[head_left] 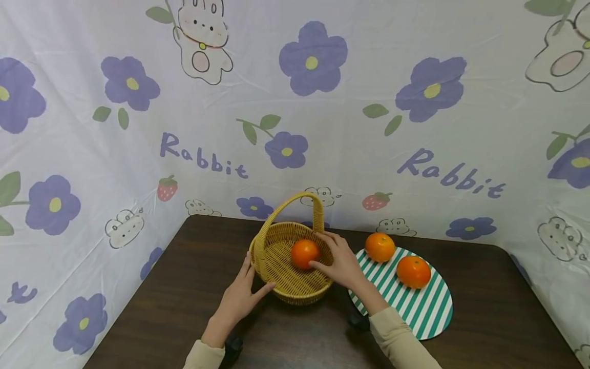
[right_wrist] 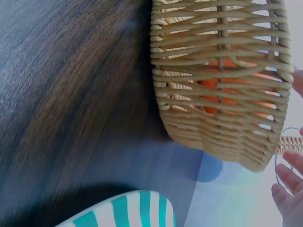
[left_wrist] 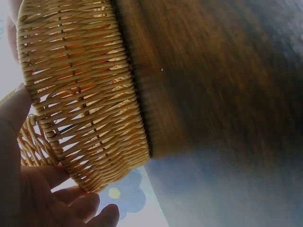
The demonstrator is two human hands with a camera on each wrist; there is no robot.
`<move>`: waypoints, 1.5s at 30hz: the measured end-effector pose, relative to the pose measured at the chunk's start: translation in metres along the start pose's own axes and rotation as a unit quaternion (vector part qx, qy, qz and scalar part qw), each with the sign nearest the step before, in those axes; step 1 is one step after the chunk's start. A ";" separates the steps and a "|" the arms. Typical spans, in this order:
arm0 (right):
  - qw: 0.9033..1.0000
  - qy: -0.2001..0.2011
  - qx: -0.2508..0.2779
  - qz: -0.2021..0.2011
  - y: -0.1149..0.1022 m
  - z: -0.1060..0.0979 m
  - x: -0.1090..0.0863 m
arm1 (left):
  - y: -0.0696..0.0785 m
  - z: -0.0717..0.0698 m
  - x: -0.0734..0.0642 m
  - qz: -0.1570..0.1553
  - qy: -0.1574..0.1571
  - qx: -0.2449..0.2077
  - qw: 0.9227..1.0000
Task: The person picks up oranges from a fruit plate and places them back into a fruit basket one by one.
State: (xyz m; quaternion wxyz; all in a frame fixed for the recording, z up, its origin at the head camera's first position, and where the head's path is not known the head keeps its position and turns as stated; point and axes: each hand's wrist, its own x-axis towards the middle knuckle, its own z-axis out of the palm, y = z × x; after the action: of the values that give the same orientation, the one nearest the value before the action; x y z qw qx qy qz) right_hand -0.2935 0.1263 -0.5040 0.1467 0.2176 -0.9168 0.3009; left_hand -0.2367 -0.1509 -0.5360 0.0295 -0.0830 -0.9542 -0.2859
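Observation:
A yellow wicker basket (head_left: 295, 294) with an arched handle stands on the table, holding one orange (head_left: 304, 253). At its left side is my left hand (head_left: 237, 300), thumb at the front rim and fingers along the outer wall. In the left wrist view, relaxed fingers (left_wrist: 85, 205) lie against the weave (left_wrist: 85, 94). My right hand (head_left: 341, 261) reaches over the right rim, its thumb beside the orange and its fingers near the handle's base. Through the wicker in the right wrist view, the orange (right_wrist: 222, 92) shows low inside, with spread fingers (right_wrist: 291, 177) beyond the basket.
Right of the basket lies an oval green-and-white striped placemat (head_left: 433, 312), bearing two oranges: one at the back (head_left: 380, 247), another nearer me (head_left: 413, 272). Around the dark wooden table (head_left: 156, 307) hangs a white cloth (head_left: 350, 128) printed with flowers and rabbits.

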 end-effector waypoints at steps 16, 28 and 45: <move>0.999 0.017 0.010 0.036 0.003 -0.020 -0.018 | -0.002 0.002 0.000 0.000 0.000 -0.008 1.000; 0.998 0.048 0.018 0.040 0.013 -0.032 -0.030 | -0.002 0.003 0.001 -0.002 -0.002 -0.008 1.000; 0.995 0.057 0.041 0.075 0.022 -0.050 -0.046 | -0.003 0.003 0.002 0.002 -0.001 -0.007 1.000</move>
State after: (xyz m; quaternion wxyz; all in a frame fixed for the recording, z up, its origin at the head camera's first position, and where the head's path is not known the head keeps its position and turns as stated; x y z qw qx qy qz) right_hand -0.2572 0.1870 -0.4945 0.1669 0.1364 -0.9075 0.3606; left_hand -0.2390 -0.1516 -0.5401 0.0287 -0.0852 -0.9520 -0.2926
